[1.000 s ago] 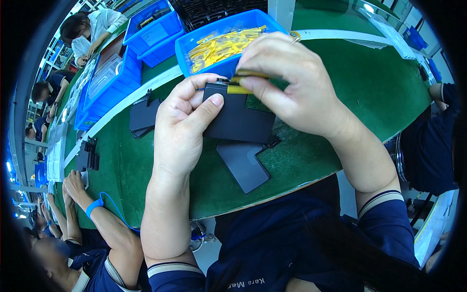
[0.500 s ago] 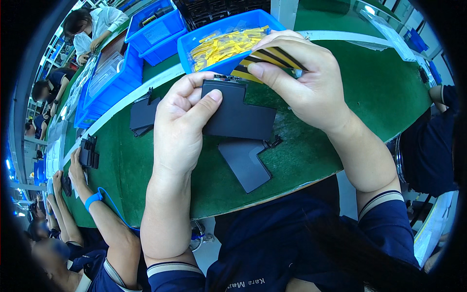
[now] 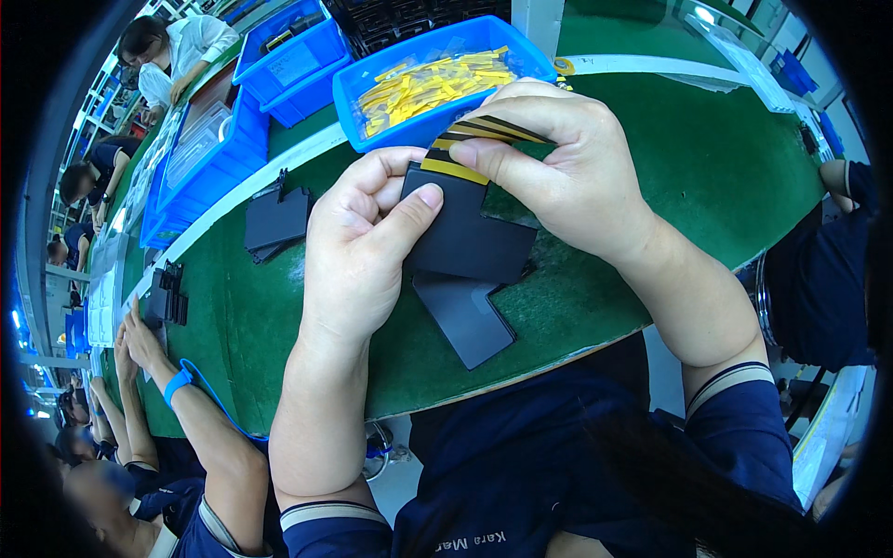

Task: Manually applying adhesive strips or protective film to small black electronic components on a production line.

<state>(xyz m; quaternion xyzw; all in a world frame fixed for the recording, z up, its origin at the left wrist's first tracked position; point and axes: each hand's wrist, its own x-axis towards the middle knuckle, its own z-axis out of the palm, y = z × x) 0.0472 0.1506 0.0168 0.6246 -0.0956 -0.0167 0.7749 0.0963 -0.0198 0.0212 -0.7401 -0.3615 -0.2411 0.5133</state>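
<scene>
My left hand (image 3: 363,228) grips a flat black L-shaped pack (image 3: 474,237) by its upper left part, thumb across its face. Between the closed thumb and fingers of my right hand (image 3: 567,167) is a bent sheet of yellow-and-black adhesive strips (image 3: 498,127). The sheet's lower end meets the upper edge of the pack, where a yellow band lies along it; whether it is stuck down I cannot tell. Below the held pack, a second black L-shaped pack (image 3: 465,325) lies on the green table, partly covered in view by the first.
Beyond my hands stands a blue bin (image 3: 349,102) of yellow strips. Stacked black packs (image 3: 277,223) lie to the left, with another stack (image 3: 167,293) near a co-worker's hand (image 3: 139,339). More blue bins (image 3: 251,130) line the far left side of the green table (image 3: 726,177).
My right hand has brought the strip sheet down and left onto the pack's upper edge. My left hand has shifted slightly right with the pack. The co-worker's hand has moved off the stack.
</scene>
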